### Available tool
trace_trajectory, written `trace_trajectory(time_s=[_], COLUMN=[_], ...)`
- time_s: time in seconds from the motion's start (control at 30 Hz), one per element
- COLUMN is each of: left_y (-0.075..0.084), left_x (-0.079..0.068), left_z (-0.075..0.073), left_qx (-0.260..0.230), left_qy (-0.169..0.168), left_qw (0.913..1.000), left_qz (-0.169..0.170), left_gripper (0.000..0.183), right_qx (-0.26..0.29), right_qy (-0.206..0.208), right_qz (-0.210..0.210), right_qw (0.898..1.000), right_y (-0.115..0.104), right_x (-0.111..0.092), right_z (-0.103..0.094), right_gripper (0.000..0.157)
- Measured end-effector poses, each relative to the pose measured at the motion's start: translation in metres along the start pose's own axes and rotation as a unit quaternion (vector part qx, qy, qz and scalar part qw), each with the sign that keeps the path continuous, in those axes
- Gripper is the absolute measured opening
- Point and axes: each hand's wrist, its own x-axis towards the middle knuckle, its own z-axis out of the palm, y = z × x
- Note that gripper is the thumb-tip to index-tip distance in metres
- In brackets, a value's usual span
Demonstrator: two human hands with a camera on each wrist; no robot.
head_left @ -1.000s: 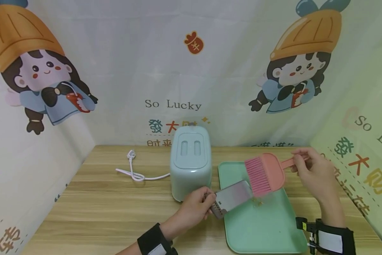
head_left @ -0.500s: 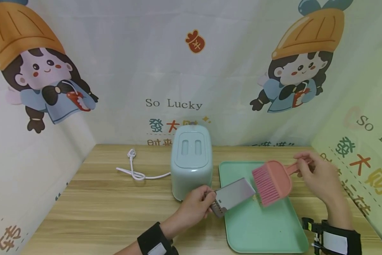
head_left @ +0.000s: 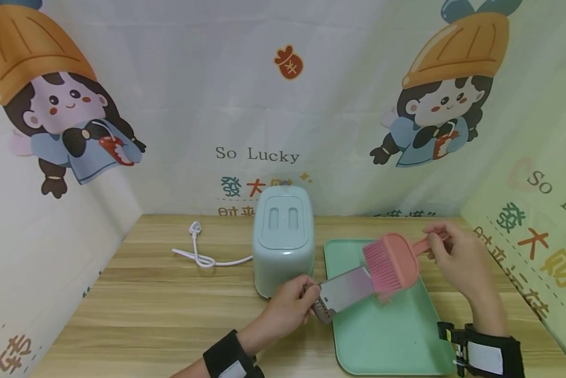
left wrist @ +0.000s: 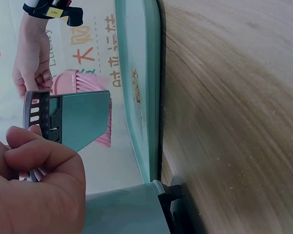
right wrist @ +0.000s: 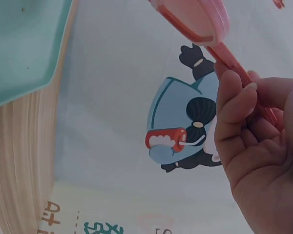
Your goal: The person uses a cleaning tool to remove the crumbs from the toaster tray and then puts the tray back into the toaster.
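My left hand point(head_left: 289, 304) grips the dark slotted end of a toaster crumb tray point(head_left: 346, 290), whose flat metal plate reaches over the green tray point(head_left: 391, 341). In my right hand point(head_left: 462, 257) is the thin handle of a pink brush point(head_left: 401, 262), pinched between thumb and fingers. The bristles point(head_left: 379, 265) overlap the plate's far end in the head view. From the left wrist, the brush shows partly behind the crumb tray point(left wrist: 85, 114). Brown crumbs point(left wrist: 136, 85) lie on the green tray.
A pale blue-green toaster point(head_left: 284, 241) stands just left of the green tray, close behind my left hand. Its white cord and plug point(head_left: 202, 257) lie on the wooden table point(head_left: 169, 315) to the left. A printed cloth backdrop point(head_left: 339, 105) rises behind the table.
The brush in my right hand swings right and down off the plate's end, then back left and up against it. My left hand and the crumb tray barely shift.
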Motion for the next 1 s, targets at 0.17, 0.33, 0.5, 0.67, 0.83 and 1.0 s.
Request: trace_trajectory(time_s=[0.17, 0.33, 0.5, 0.67, 0.83, 1.0], left_y=[-0.002, -0.004, -0.003, -0.002, -0.002, 0.000], left_x=[0.000, 0.001, 0.001, 0.000, -0.001, -0.003], left_z=[-0.001, -0.002, -0.002, -0.003, -0.004, -0.005], left_qx=[-0.001, -0.002, 0.001, -0.006, -0.014, -0.014], left_qy=[-0.001, -0.003, 0.000, -0.001, -0.001, -0.005], left_qw=[1.0000, 1.0000, 1.0000, 0.9999, 0.9998, 0.9998], left_qz=[-0.005, -0.009, -0.009, -0.012, -0.013, -0.011], left_gripper=[0.018, 0.018, 0.019, 0.019, 0.019, 0.019], right_qx=[0.013, 0.031, 0.124, 0.182, 0.136, 0.056], right_qy=[-0.022, -0.020, -0.063, -0.139, -0.132, -0.094], right_qz=[0.015, 0.020, 0.016, 0.030, 0.034, 0.038], right_qw=[1.000, 0.999, 0.990, 0.973, 0.981, 0.993], right_y=[0.002, 0.002, -0.005, -0.011, 0.001, 0.011], right_x=[-0.004, -0.006, -0.004, 0.000, -0.004, -0.008], right_z=[-0.007, -0.016, -0.016, -0.005, -0.004, -0.014], right_gripper=[0.011, 0.012, 0.014, 0.012, 0.013, 0.012])
